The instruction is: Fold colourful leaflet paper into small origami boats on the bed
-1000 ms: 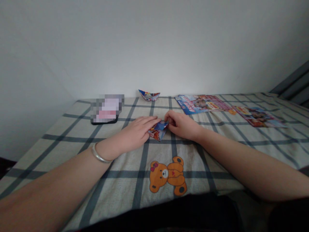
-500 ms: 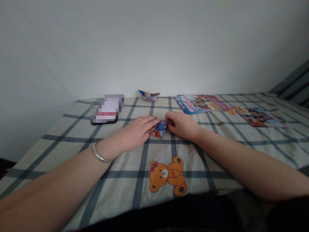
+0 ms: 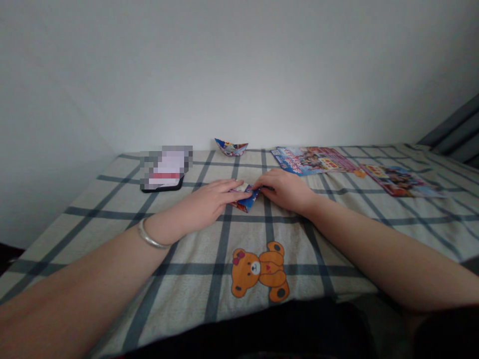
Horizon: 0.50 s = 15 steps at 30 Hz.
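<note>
A small folded paper [image 3: 245,204], printed in blue and other bright colours, lies on the checked cloth between my hands. My left hand [image 3: 207,199] comes in from the left with long fingers over it. Its thumb rests across the front of the paper, holding it down. At the paper's right corner, my right hand [image 3: 286,189] has its fingertips bent together on the edge. The fingers partly cover the paper, so its exact folds are hidden. Beyond the hands, near the wall, stands a folded paper boat [image 3: 231,147] in similar print.
To the left lies a phone [image 3: 166,172] with its screen blurred. Several printed flyers [image 3: 310,159] are piled at the back right, and another flyer [image 3: 402,180] lies farther right. A printed teddy bear [image 3: 260,271] decorates the checked cloth [image 3: 179,294]. A wall [image 3: 239,75] rises behind.
My left thumb has moved right across the paper. My right fingers have extended left onto its corner, and a pale area now shows at the paper's back.
</note>
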Each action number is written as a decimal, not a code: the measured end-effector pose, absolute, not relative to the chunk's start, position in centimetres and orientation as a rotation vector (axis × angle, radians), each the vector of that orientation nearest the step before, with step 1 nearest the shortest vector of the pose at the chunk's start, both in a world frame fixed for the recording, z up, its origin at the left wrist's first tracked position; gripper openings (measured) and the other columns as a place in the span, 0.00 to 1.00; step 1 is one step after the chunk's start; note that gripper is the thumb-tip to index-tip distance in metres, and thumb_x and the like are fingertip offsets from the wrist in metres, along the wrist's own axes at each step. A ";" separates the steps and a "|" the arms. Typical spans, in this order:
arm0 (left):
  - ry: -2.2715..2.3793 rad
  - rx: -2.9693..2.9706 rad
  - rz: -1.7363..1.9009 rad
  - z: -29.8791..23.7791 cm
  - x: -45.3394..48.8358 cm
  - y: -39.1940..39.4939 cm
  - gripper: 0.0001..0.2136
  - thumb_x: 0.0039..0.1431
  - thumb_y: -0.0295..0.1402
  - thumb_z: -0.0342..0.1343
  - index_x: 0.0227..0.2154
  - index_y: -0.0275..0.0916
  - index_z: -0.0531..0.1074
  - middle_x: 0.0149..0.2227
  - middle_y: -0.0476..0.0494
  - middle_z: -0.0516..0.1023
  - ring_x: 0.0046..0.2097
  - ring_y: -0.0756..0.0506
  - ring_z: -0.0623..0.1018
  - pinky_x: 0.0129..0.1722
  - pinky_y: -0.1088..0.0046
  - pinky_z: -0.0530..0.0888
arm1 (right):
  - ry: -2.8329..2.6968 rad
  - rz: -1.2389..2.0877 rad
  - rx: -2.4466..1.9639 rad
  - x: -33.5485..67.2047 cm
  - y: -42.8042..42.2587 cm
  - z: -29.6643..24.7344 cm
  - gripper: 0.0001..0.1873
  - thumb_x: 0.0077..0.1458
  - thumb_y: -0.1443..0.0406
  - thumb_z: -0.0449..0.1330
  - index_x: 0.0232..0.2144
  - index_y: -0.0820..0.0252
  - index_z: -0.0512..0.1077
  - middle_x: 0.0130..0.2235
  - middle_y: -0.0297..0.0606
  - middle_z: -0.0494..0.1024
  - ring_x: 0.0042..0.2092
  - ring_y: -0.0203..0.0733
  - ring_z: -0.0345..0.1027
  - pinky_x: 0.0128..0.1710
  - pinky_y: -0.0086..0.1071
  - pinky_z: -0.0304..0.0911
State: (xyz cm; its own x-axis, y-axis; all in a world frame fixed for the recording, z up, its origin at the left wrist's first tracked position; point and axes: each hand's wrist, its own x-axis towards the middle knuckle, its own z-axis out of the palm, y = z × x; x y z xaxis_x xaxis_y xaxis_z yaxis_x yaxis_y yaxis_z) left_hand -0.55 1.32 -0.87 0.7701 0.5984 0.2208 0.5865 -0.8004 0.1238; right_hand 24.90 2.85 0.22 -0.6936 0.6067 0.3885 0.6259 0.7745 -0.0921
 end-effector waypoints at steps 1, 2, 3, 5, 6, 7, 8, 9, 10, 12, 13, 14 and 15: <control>0.973 2.910 0.388 -0.9 -0.6 1.3 0.26 0.62 0.20 0.40 0.60 0.48 0.65 0.66 0.48 0.60 0.65 0.45 0.61 0.66 0.59 0.59 | -2.574 -0.072 -0.928 24.9 2.9 0.2 0.11 0.60 0.70 0.55 0.42 0.57 0.75 0.41 0.37 0.80 0.46 0.42 0.70 0.46 0.34 0.63; 0.974 2.909 0.385 -0.9 -0.6 1.4 0.26 0.62 0.21 0.40 0.60 0.48 0.65 0.66 0.48 0.59 0.66 0.45 0.61 0.66 0.59 0.59 | -2.580 -0.077 -0.920 24.9 2.9 0.2 0.11 0.60 0.70 0.55 0.42 0.57 0.76 0.42 0.36 0.80 0.46 0.42 0.70 0.47 0.34 0.63; 0.977 2.907 0.378 -0.8 -0.6 1.3 0.26 0.62 0.21 0.41 0.60 0.48 0.64 0.66 0.49 0.59 0.66 0.45 0.61 0.66 0.59 0.58 | -2.585 -0.081 -0.914 25.0 3.0 0.1 0.11 0.60 0.70 0.55 0.42 0.57 0.76 0.42 0.36 0.80 0.46 0.42 0.70 0.47 0.34 0.63; 0.980 2.902 0.357 -0.6 -0.6 1.3 0.26 0.62 0.20 0.41 0.60 0.48 0.64 0.66 0.49 0.59 0.66 0.46 0.60 0.66 0.59 0.58 | -2.589 -0.089 -0.903 25.0 3.0 0.1 0.12 0.61 0.70 0.55 0.42 0.57 0.76 0.42 0.36 0.80 0.46 0.42 0.70 0.47 0.34 0.63; 0.981 2.898 0.344 -0.5 -0.6 1.3 0.26 0.62 0.20 0.41 0.60 0.47 0.65 0.66 0.48 0.59 0.66 0.46 0.60 0.66 0.59 0.58 | -2.592 -0.092 -0.898 25.0 3.1 0.0 0.12 0.61 0.70 0.54 0.42 0.57 0.76 0.42 0.37 0.80 0.46 0.42 0.70 0.47 0.34 0.63; 0.980 2.895 0.336 -0.5 -0.7 1.3 0.26 0.62 0.21 0.41 0.60 0.47 0.65 0.66 0.48 0.59 0.66 0.46 0.60 0.66 0.60 0.59 | -2.595 -0.093 -0.894 25.0 3.1 0.0 0.12 0.61 0.70 0.54 0.42 0.57 0.76 0.42 0.37 0.80 0.46 0.42 0.70 0.47 0.34 0.63; 0.979 2.892 0.329 -0.4 -0.7 1.3 0.26 0.62 0.21 0.41 0.59 0.46 0.65 0.66 0.48 0.59 0.66 0.46 0.60 0.66 0.60 0.59 | -2.600 -0.093 -0.892 25.0 3.1 0.0 0.12 0.61 0.69 0.54 0.42 0.57 0.76 0.42 0.37 0.80 0.46 0.42 0.70 0.47 0.34 0.63; 0.976 2.891 0.325 -0.4 -0.8 1.4 0.25 0.62 0.21 0.41 0.59 0.46 0.66 0.66 0.48 0.60 0.66 0.46 0.60 0.66 0.60 0.59 | -2.606 -0.094 -0.890 25.0 3.1 0.0 0.12 0.61 0.69 0.54 0.42 0.57 0.76 0.43 0.37 0.80 0.47 0.42 0.70 0.47 0.34 0.63; 0.973 2.893 0.325 -0.4 -0.8 1.4 0.25 0.63 0.21 0.41 0.59 0.46 0.66 0.66 0.47 0.60 0.66 0.46 0.60 0.66 0.60 0.59 | -2.612 -0.095 -0.889 25.0 3.1 0.1 0.12 0.61 0.69 0.54 0.42 0.57 0.76 0.43 0.37 0.80 0.47 0.42 0.70 0.47 0.34 0.63; 0.970 2.898 0.324 -0.5 -0.9 1.5 0.24 0.63 0.21 0.40 0.58 0.46 0.67 0.66 0.47 0.60 0.66 0.46 0.60 0.66 0.60 0.58 | -2.622 -0.097 -0.892 25.0 3.1 0.1 0.12 0.62 0.69 0.54 0.42 0.57 0.76 0.43 0.37 0.79 0.47 0.42 0.70 0.47 0.34 0.63; 0.969 2.900 0.326 -0.6 -1.0 1.6 0.24 0.63 0.21 0.40 0.58 0.46 0.67 0.66 0.47 0.60 0.66 0.47 0.60 0.66 0.60 0.58 | -2.625 -0.097 -0.892 25.0 3.1 0.1 0.12 0.62 0.69 0.54 0.43 0.57 0.76 0.43 0.37 0.79 0.47 0.42 0.70 0.46 0.34 0.63; 0.968 2.901 0.327 -0.6 -1.0 1.6 0.24 0.63 0.21 0.40 0.58 0.46 0.67 0.66 0.47 0.60 0.66 0.47 0.60 0.66 0.60 0.58 | -2.626 -0.097 -0.892 25.1 3.1 0.2 0.12 0.62 0.69 0.54 0.43 0.57 0.76 0.43 0.38 0.79 0.47 0.42 0.70 0.46 0.34 0.63; 0.968 2.900 0.330 -0.6 -1.0 1.6 0.24 0.63 0.21 0.40 0.58 0.46 0.67 0.66 0.47 0.60 0.66 0.47 0.60 0.66 0.60 0.58 | -2.626 -0.097 -0.891 25.0 3.1 0.2 0.12 0.62 0.69 0.54 0.42 0.57 0.76 0.43 0.38 0.80 0.47 0.42 0.70 0.46 0.35 0.63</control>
State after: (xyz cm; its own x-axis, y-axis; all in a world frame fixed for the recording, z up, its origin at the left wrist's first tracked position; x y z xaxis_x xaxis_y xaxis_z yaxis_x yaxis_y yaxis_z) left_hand -0.98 1.57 -0.61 0.7791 0.6001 0.1814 0.5858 -0.7999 0.1304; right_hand 25.05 3.08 0.20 -0.7340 0.5751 0.3611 0.6002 0.7982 -0.0512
